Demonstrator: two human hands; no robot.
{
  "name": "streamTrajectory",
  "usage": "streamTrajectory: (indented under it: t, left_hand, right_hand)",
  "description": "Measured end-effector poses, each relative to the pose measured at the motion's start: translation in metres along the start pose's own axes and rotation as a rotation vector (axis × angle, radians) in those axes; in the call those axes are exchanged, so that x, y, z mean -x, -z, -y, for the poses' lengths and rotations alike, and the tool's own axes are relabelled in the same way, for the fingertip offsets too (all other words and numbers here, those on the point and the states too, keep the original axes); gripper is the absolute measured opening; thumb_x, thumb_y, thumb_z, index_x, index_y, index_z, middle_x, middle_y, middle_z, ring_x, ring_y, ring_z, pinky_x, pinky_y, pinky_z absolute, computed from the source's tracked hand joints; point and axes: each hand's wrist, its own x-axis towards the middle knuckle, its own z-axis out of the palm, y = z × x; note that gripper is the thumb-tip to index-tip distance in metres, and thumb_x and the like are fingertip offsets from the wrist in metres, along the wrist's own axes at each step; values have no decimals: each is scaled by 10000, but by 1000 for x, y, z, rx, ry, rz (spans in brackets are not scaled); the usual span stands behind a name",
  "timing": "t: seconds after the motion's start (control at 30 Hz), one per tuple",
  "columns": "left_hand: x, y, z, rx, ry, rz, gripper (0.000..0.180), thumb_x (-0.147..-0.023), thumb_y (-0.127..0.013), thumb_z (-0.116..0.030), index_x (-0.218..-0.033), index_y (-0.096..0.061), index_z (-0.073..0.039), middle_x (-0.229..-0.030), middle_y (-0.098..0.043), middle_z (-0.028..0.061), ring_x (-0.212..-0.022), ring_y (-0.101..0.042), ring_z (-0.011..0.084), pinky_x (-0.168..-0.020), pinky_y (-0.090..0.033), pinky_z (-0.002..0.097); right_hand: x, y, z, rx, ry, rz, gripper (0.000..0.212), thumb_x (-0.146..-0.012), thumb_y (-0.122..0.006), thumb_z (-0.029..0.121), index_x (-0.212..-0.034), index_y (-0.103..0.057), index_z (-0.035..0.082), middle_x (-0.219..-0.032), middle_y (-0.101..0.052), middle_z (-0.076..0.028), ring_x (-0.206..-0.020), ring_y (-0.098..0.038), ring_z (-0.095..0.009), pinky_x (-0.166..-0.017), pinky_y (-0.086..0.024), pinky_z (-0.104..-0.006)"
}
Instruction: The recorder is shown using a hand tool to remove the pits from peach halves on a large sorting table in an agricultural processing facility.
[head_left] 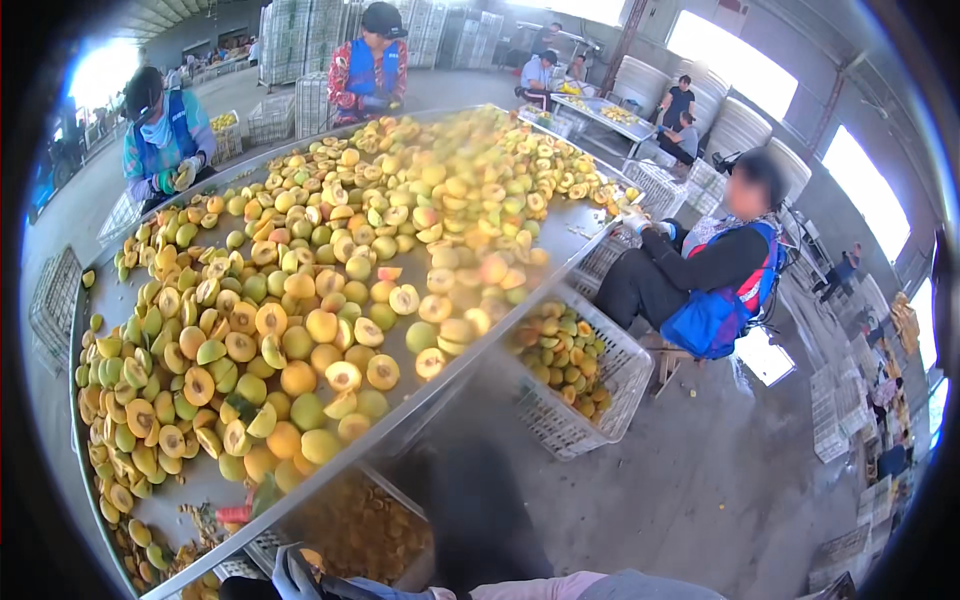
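At the lower edge, a grey-gloved hand of mine (293, 572) is partly in view beside the near edge of a metal table. Its fingers are mostly cut off, and I cannot tell which hand it is. A small orange piece of fruit (312, 557) shows next to the glove. Across the metal table (398, 335) spreads a heap of yellow-green stone fruit (300, 330), many cut in half with brown centres showing. A red-handled tool (234, 514) lies near the table edge, close to a green leaf (266, 494). Below the edge is a crate of brownish bits (365, 525).
A white crate (625, 375) of fruit stands on the floor beside the table. A co-worker (715, 265) sits at the right; two others (165, 150) (372, 75) work across the table. Stacked crates (290, 45) and another table (612, 117) stand farther back.
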Motion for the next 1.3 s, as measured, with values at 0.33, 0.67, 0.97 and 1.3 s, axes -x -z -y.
streamTrajectory:
  t: [0.33,0.67,0.97,1.3]
  left_hand:
    - [2,11,22,65,-100,85,271,-955,-407,-170,-1034,-590,13,-896,-632,152,-788,-587,282,-719,-475,361]
    - [28,11,86,780,356,89,337,-972,-443,-307,-1178,-530,-55,-1002,-623,146,-847,-581,251,-799,-474,342]
    - [23,-5,44,495,48,85,415,-975,-354,-356,-996,-587,-13,-836,-600,45,-706,-553,118,-608,-440,242]
    - [32,-20,45,925,463,-188,352,-919,-553,-365,-1022,-579,-28,-855,-616,63,-741,-589,146,-661,-498,267]
  right_hand:
    - [-15,7,5,-243,-274,61,494,-908,-453,548,-638,-444,135,-444,-339,43,-321,-305,-77,-303,-244,-210]
    - [-7,5,-8,-234,-250,109,408,-909,-512,463,-695,-495,116,-462,-368,41,-317,-295,-60,-283,-242,-185]
    - [-27,58,-28,-767,-430,673,369,-978,-388,407,-917,-525,70,-585,-409,2,-418,-376,-88,-324,-308,-209]
    - [-15,49,-17,-859,-239,751,429,-951,-415,475,-753,-413,94,-549,-421,25,-343,-395,-39,-277,-341,-180]
